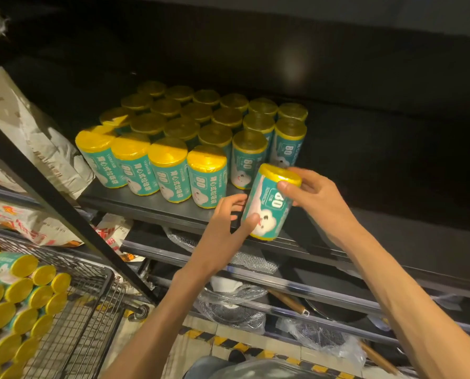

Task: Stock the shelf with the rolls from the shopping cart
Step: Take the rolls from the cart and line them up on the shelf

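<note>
A teal roll (269,206) with yellow ends and a white cartoon label tilts at the front edge of the dark shelf (392,242). My right hand (313,198) grips its yellow top, thumb in front. My left hand (225,222) holds its lower side, thumb pressed on the label. Several matching rolls (190,138) stand upright in rows on the shelf, just left of and behind the held one. More rolls (18,305) lie stacked in the wire shopping cart (91,310) at the lower left.
A black slanted shelf post (64,209) runs between cart and shelf. White bags with red print (37,228) lie at the left. Lower racks hold wrapped pans and strainers (234,307). Bare dark shelf extends to the right of the rolls. Yellow-black floor tape (242,346) runs below.
</note>
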